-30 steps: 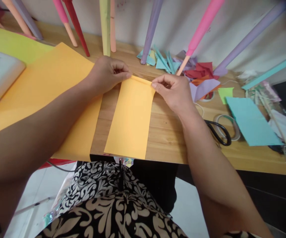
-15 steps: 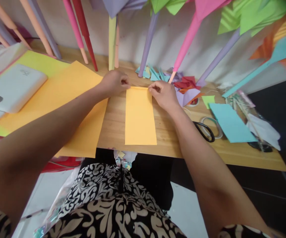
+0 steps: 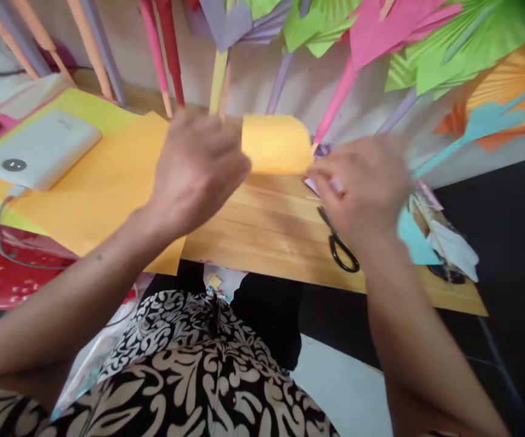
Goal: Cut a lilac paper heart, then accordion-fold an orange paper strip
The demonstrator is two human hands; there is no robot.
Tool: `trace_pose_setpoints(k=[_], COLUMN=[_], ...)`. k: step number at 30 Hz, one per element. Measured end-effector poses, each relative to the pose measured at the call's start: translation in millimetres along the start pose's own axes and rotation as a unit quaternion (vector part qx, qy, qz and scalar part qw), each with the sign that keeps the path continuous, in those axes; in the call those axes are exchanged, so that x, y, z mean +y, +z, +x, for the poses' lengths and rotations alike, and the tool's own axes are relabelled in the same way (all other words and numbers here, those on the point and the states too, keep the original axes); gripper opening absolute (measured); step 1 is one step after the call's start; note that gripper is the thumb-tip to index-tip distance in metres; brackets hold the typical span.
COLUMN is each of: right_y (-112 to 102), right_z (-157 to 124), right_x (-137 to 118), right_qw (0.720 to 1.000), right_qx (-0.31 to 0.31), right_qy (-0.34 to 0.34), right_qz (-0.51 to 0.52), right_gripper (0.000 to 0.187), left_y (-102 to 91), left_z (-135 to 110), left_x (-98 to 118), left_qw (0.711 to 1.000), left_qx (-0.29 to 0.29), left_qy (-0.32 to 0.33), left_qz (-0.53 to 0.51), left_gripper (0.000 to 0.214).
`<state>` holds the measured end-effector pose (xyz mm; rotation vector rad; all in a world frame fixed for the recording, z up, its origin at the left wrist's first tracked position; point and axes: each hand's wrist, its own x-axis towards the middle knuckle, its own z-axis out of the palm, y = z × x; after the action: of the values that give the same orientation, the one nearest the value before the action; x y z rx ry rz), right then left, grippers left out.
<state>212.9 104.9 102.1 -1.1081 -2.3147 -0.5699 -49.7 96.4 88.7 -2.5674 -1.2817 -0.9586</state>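
A yellow-orange strip of paper point(image 3: 275, 144) is raised above the wooden table, its upper part curving back. My left hand point(image 3: 201, 167) closes on the strip's lower left corner, the fingers curled and facing away from me. At the lower right corner my right hand point(image 3: 357, 182) pinches the paper between thumb and fingers; motion smears its outline. The near edge of the paper runs between the two hands. Black-handled scissors point(image 3: 344, 254) lie on the table below my right hand, which hides part of them.
Large orange sheets point(image 3: 93, 200) lie at left under a white power bank point(image 3: 39, 149) with a cable. Folded paper fans on rolled-paper sticks lean on the wall, including a pink stick point(image 3: 335, 103). Turquoise paper point(image 3: 417, 237) lies at right on the wooden table point(image 3: 253, 224).
Both hands have come nearer to me and up, lifting the yellow-orange strip off the table, where it lay flat. The paper now bends. The scissors show more of their length.
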Motion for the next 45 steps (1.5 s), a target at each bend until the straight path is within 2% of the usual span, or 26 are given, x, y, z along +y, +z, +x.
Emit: trace_pose_setpoints(k=[2,4,7,12,17,23,29,35,37,40,42,45], right_y=[25,43,56,59,59,56,58,60,60,60,60,61], right_z=[-35,-61,-81,-85,-83,-76,-74,-76,-76,-77,-77,-79], right_x=[-19,-33,-44,-48,-49,-48,-51,-56,-57,-57,-57,-56], right_qw=[0.995,0.985,0.969,0.946,0.942,0.941,0.938,0.936,0.935,0.935,0.938,0.941], right_qx=[-0.073,-0.129,-0.163,-0.154,-0.161,-0.204,-0.188,-0.163,-0.16,-0.16,-0.157,-0.153], right_qy=[-0.026,-0.012,0.053,0.147,0.155,0.148,0.175,0.204,0.206,0.2,0.196,0.193], right_qz=[0.064,0.11,0.178,0.246,0.252,0.227,0.232,0.235,0.239,0.244,0.24,0.231], right_gripper=[0.017,0.015,0.013,0.01,0.013,0.014,0.018,0.019,0.019,0.018,0.018,0.018], left_y=[29.0,49.4,59.4,55.3,54.8,56.6,60.3,57.5,54.5,54.8,59.8,69.1], left_z=[-36,-64,-85,-86,-83,-79,-76,-76,-78,-84,-88,-92], left_x=[3,8,16,22,24,27,22,21,31,55,72,88], left_qw=[0.997,0.995,0.995,0.989,0.981,0.975,0.979,0.978,0.983,0.994,0.995,0.994], left_qx=[-0.032,-0.066,-0.094,-0.091,-0.109,-0.114,-0.119,-0.11,-0.095,-0.073,-0.084,-0.103], left_qy=[0.032,0.037,-0.017,-0.112,-0.155,-0.185,-0.163,-0.177,-0.158,-0.078,-0.016,0.009], left_qz=[0.065,0.057,0.024,-0.032,-0.047,-0.05,-0.034,-0.028,-0.021,-0.033,-0.046,-0.047], left_gripper=[0.037,0.035,0.032,0.027,0.025,0.027,0.027,0.02,0.016,0.019,0.026,0.034])
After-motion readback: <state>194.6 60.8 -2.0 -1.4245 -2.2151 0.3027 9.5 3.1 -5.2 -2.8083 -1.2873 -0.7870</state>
